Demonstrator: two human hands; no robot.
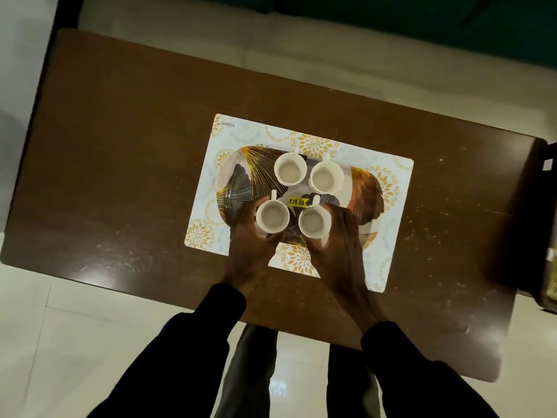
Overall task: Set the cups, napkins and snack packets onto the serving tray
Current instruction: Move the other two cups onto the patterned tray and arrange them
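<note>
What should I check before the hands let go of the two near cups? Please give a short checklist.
1. Left hand grips near-left cup: ok.
2. Right hand grips near-right cup: ok.
3. Both cups upright above the serving tray: ok.
4. Cup bottoms resting on tray: cannot tell.
5. Clear of the two far cups: ok.
6. Napkins and snack packets on tray: not ok, none visible.

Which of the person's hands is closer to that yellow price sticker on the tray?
Right, narrowly. The right hand wraps a white cup just below and right of the price sticker; the left hand grips another cup slightly farther off, below and left of it.
</note>
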